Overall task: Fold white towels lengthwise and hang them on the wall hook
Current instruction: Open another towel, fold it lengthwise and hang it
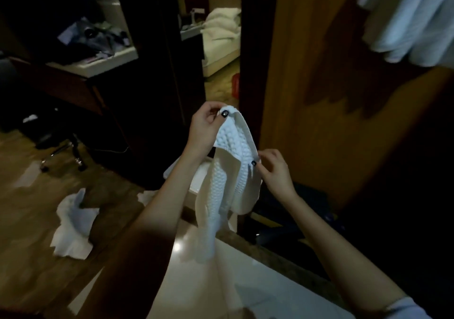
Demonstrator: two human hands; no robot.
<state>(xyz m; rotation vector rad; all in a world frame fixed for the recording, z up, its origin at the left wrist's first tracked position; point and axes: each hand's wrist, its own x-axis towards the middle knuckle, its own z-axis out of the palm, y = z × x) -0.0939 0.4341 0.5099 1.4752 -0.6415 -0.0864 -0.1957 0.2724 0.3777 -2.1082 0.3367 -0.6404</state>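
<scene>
Head view: the waffle-weave towel (233, 171) hangs in mid-air at the centre of the frame, its tail dropping toward 6 o'clock over a pale glossy counter (196, 281). The left hand (206, 127) pinches the towel's top edge at its 12 o'clock, thumb and fingertips closed on the hem. The right hand (275, 168) pinches the opposite edge at the towel's 3 o'clock, fingers curled onto the cloth. Between the 2 grips the fabric sags into a soft trough.

The towel looks light, limp and slightly grippy from its raised weave. It should not slip, but it will droop and twist wherever it is unsupported. My judgement is that the hems and corners are the places to hold, with the long edges brought together and kept taut so the lengthwise fold stays even.

At 8 o'clock a crumpled towel (73, 222) lies on the brown wooden floor (29, 208). At 1 o'clock hung towels (412, 18) dangle against a wooden wall panel (319, 72); the hook itself is not visible. At 12 o'clock a doorway opens onto a bed (221, 45) piled with white linen. At 9 o'clock stands the base of a wheeled chair (61, 154). The room is dim, and the shelves at 10 o'clock are too dark to read.
</scene>
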